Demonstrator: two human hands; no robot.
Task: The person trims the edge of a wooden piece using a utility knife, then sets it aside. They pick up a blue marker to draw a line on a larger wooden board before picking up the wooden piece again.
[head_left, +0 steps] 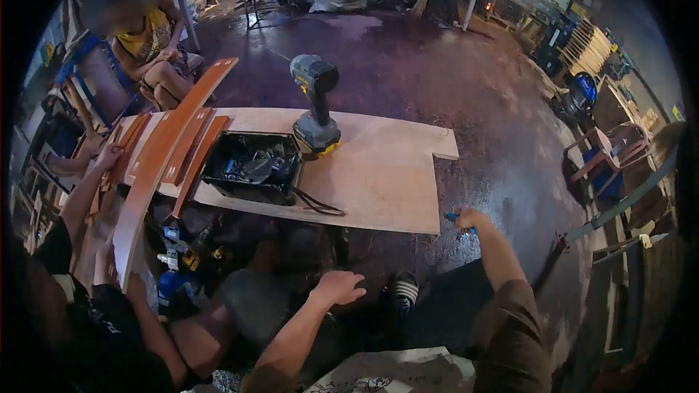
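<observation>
My right hand (473, 220) is closed around a small blue-handled tool (452, 216), held just off the right end of the pale wooden board (378, 175). The tool's exact kind is too small to make out. My left hand (339, 288) hovers above my lap, below the board's near edge, its fingers loosely extended and holding nothing visible. On the board stands a cordless drill (317, 105), upright on its battery. Beside it sits a black bin (251, 193) of small hardware, with a dark strap (318, 205) hanging over its right corner.
To my left, a co-worker's hands hold a long reddish-brown plank (171, 149) over several shorter slats (191, 149). Another person (156, 51) sits behind the board. Power tools (193, 258) lie beneath its left side. A wooden chair (611, 149) stands at right.
</observation>
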